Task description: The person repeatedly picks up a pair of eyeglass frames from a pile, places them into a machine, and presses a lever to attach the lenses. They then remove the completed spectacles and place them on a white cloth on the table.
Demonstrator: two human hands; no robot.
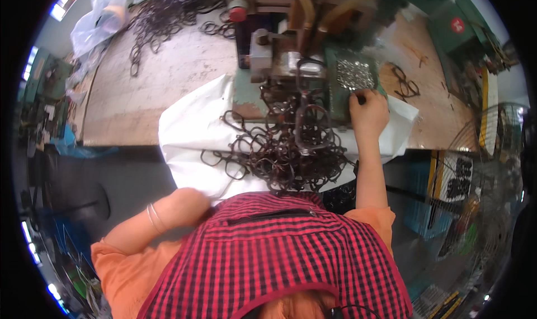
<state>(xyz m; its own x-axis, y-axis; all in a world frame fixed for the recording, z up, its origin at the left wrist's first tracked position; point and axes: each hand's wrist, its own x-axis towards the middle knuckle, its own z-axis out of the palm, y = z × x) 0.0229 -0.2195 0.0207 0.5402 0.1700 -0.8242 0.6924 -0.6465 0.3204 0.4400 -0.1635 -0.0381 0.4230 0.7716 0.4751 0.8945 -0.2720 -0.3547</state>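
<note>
My right hand (370,110) reaches to the near edge of a pile of small shiny metal pieces (353,74) on a green surface. Its thumb and fingers are pinched together; whatever is between them is too small to make out. My left hand (193,201) rests low at the left, by the edge of a white cloth (187,123) and my checked apron, its fingers hidden. In front of me, dark eyeglass frames (296,154) lie heaped on the cloth. One frame stands upright under the head of a bench machine (285,59), with its lenses' openings facing me.
More dark frames (184,6) are piled at the back left of the wooden table (128,95). Two loose frames (405,84) lie right of the metal pieces. A plastic bag (103,20) hangs at the far left, and a wire fan guard (503,129) stands at the right.
</note>
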